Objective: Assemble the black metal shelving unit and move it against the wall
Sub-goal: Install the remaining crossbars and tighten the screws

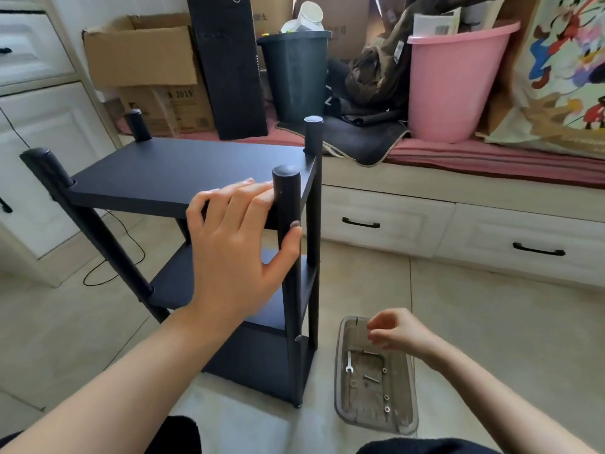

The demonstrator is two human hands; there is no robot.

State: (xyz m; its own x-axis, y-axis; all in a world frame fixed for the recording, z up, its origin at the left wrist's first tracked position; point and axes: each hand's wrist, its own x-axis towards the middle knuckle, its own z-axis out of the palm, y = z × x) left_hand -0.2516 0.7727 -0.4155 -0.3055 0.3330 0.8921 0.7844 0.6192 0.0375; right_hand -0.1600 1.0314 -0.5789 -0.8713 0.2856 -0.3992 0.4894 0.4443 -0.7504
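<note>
The black metal shelving unit [183, 172] stands upright on the tiled floor, three shelves on four round posts. My left hand [235, 244] holds its top shelf at the near right corner, fingers lying on the shelf top, thumb pressed on a bolt head on the near right post [289, 273]. My right hand [397, 330] hovers over a clear plastic tray [343, 411] on the floor, fingertips pinched together; whether they hold a small part I cannot tell. In the tray lie a small wrench [349, 363], a few bolts and several washers.
A bench with white drawers [386, 221] runs behind the shelf, piled with cardboard boxes [144, 57], a dark bin [296, 73], a pink bucket [455, 83] and clothes. White cabinets [36, 119] stand at the left. A black cable [131, 253] lies on the floor.
</note>
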